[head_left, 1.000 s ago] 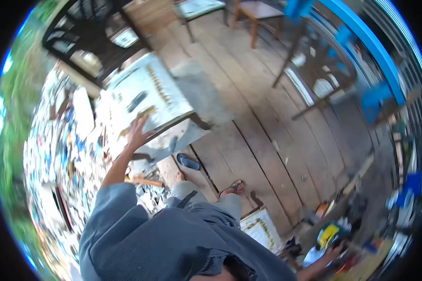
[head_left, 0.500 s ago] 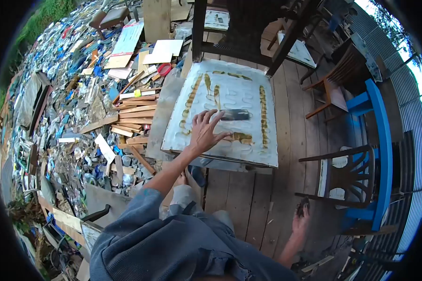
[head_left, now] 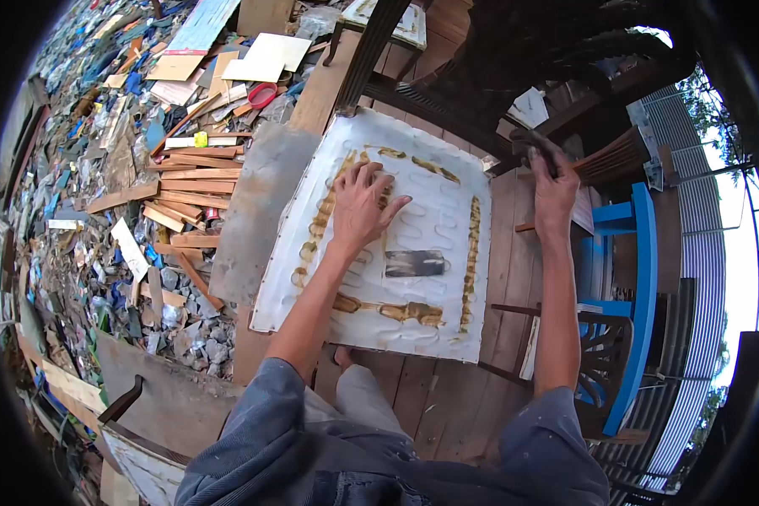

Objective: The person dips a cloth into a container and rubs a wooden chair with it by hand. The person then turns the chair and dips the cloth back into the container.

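Note:
A dark wooden chair (head_left: 557, 42) stands before me, its back towering over a pale seat (head_left: 455, 228). Yellow-brown smears run in bands along the seat's edges. My left hand (head_left: 363, 207) rests on the seat's left part, fingers spread and slightly bent, holding nothing. Below and right of it lies a flat dark rectangular piece (head_left: 415, 263). My right hand (head_left: 555, 190) is raised at the lower side of the chair back, its fingers closed around a dark clump (head_left: 541, 150). What the clump is made of cannot be made out.
A blue wooden frame (head_left: 645, 295) and another brown chair (head_left: 603, 363) stand on the right. Planks (head_left: 430, 405) form the floor. On the left, a grey sheet (head_left: 257, 202) borders a heap of rubble with wood strips (head_left: 198, 185). A further pale seat (head_left: 388, 18) shows behind.
My right hand has risen from low on the right to the chair back, still holding the dark clump. My left hand has shifted up the seat, away from the dark piece. The view has turned.

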`<state>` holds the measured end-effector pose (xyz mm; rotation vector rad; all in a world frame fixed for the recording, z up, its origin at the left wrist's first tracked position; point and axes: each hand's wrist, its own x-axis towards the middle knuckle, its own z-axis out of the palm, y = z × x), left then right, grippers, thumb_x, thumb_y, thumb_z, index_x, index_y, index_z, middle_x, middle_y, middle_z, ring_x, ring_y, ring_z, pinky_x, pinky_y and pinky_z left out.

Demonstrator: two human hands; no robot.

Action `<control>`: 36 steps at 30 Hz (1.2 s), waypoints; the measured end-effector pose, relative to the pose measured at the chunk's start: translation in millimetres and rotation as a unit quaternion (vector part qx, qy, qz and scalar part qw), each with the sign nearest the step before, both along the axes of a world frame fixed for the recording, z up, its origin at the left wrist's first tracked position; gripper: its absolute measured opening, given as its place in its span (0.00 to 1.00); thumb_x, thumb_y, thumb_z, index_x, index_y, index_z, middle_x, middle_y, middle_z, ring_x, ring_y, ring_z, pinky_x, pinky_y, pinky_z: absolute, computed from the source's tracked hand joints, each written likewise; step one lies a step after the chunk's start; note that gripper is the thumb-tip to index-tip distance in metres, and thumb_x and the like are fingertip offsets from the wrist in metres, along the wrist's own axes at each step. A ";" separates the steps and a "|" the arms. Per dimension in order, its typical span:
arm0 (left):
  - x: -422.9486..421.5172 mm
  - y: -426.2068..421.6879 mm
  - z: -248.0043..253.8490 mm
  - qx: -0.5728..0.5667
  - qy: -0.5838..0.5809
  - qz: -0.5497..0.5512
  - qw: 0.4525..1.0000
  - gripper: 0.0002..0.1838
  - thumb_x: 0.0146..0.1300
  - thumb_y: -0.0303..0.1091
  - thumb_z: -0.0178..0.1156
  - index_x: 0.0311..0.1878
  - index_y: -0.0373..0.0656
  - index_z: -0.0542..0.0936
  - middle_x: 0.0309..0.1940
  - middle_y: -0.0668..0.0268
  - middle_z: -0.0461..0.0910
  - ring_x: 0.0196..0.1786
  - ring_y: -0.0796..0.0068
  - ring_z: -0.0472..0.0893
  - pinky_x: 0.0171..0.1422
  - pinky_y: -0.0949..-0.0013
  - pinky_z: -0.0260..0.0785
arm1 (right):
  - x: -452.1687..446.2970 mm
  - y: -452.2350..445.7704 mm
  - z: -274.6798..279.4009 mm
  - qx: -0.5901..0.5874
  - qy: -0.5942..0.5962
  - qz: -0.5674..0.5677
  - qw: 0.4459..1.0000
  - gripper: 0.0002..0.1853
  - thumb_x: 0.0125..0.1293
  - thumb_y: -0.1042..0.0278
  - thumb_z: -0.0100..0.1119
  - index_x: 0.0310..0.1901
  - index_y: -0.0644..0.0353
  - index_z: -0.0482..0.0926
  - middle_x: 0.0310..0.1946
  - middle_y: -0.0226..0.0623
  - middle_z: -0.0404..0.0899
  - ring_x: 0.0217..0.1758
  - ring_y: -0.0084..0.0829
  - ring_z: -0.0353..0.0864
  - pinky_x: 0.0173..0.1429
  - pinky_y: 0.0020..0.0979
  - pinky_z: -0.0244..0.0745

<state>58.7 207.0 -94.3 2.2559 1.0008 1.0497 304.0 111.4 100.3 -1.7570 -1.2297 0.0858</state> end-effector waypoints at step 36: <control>-1.7 5.8 -4.3 -0.006 0.004 0.006 1.000 0.24 0.63 0.57 0.72 0.51 0.48 0.88 0.62 0.64 0.79 0.69 0.57 0.73 0.74 0.51 0.61 | 46.3 147.6 -7.5 0.107 -0.644 0.134 0.745 0.15 0.63 0.80 0.69 0.51 0.59 0.84 0.46 0.44 0.81 0.47 0.45 0.81 0.49 0.43 0.82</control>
